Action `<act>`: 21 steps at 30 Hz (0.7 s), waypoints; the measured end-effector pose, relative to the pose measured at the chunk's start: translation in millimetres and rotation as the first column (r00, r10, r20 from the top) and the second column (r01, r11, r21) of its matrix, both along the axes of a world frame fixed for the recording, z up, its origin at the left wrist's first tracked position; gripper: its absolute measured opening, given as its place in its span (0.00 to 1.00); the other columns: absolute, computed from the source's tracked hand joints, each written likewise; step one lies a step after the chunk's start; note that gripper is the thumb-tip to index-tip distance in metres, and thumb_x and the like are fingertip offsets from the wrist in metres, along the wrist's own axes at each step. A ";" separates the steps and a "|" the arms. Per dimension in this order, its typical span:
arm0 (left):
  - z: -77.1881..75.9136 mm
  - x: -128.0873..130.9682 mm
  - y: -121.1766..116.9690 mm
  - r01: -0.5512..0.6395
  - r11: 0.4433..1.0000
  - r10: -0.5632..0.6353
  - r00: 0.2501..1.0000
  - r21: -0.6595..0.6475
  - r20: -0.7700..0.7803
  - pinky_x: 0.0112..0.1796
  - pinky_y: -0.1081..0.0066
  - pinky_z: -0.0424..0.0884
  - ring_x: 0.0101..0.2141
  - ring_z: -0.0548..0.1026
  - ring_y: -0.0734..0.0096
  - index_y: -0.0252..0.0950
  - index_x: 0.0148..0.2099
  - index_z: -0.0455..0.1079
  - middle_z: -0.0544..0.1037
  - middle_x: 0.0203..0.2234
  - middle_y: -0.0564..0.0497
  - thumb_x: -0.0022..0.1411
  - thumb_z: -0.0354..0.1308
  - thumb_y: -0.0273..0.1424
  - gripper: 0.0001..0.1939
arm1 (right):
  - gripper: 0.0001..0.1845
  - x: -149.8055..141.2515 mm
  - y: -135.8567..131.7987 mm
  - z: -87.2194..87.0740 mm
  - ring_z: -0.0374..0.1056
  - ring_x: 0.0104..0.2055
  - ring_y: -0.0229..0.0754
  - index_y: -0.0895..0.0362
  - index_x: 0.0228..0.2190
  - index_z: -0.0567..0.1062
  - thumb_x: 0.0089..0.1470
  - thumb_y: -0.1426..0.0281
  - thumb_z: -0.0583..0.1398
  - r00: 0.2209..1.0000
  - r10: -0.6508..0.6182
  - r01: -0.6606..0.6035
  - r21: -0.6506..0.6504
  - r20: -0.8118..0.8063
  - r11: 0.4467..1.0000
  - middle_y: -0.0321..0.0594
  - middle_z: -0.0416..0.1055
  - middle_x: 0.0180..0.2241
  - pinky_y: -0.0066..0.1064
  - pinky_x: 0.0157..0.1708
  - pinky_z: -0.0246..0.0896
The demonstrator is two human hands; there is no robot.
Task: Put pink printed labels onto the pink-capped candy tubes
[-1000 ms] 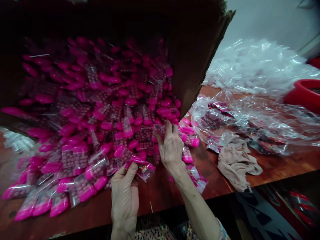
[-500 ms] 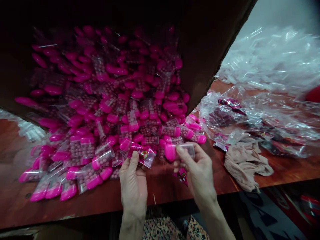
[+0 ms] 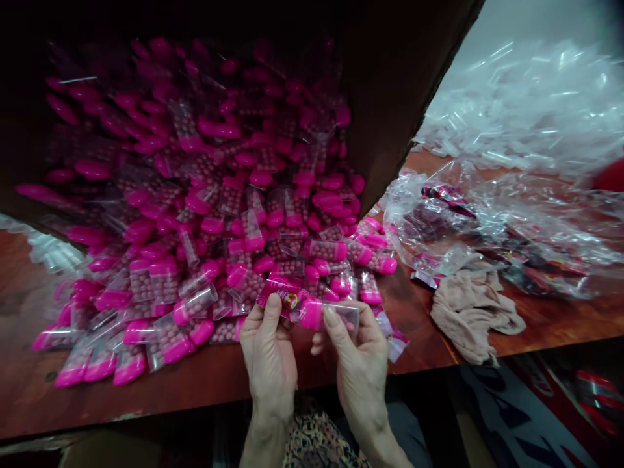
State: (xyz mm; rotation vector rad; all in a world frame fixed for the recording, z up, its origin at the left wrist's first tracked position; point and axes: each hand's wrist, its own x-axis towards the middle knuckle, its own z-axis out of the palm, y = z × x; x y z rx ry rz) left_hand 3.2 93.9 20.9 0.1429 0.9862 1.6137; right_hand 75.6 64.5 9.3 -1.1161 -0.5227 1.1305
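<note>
Packing workshop, apparently: wooden table (image 3: 419,344), large box (image 3: 390,130), massed pink-capped containers (image 3: 164,283), heaped clear plastic (image 3: 526,110).

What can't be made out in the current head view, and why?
Head view:
Wrapper: print too small, part covered by the left hand.
Held container: middle hidden by the right hand.
Box: back lost in shadow.
Red object: cut off by the right edge.

Dim, cool light is leaving the box (image 3: 400,97) nearly black inside, shadow is swallowing the rearmost pink caps (image 3: 160,46), white glints are streaking the plastic heap (image 3: 526,104), and the desk (image 3: 205,377) is blurring toward the left edge.
</note>
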 end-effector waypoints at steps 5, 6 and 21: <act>-3.7 3.4 -1.7 0.015 1.000 -0.013 0.997 0.019 -0.071 0.26 0.78 0.72 0.21 0.74 0.78 0.35 0.26 0.72 0.79 0.21 0.56 0.43 0.70 0.29 0.09 | 0.13 -4.5 2.9 -9.0 0.67 0.17 0.30 0.56 0.31 0.68 0.46 0.66 0.67 0.996 -0.065 0.063 -0.040 -0.065 0.997 0.26 0.69 0.20 0.20 0.18 0.66; -4.5 3.9 -2.3 0.033 0.999 -0.031 0.995 0.020 -0.097 0.27 0.78 0.72 0.22 0.75 0.78 0.35 0.27 0.73 0.79 0.22 0.56 0.43 0.70 0.28 0.09 | 0.14 -5.1 3.3 -10.1 0.67 0.18 0.29 0.56 0.31 0.69 0.45 0.66 0.67 0.995 -0.079 0.076 -0.049 -0.066 0.996 0.27 0.70 0.21 0.20 0.19 0.67; -12.7 16.1 -12.8 0.224 0.973 -0.227 0.973 -0.053 -0.050 0.25 0.79 0.70 0.22 0.73 0.79 0.33 0.33 0.73 0.78 0.23 0.54 0.45 0.68 0.24 0.11 | 0.13 -5.4 1.2 -21.0 0.69 0.26 0.33 0.56 0.29 0.69 0.44 0.66 0.67 0.969 -0.186 0.179 -0.055 -0.161 0.982 0.31 0.73 0.26 0.26 0.28 0.68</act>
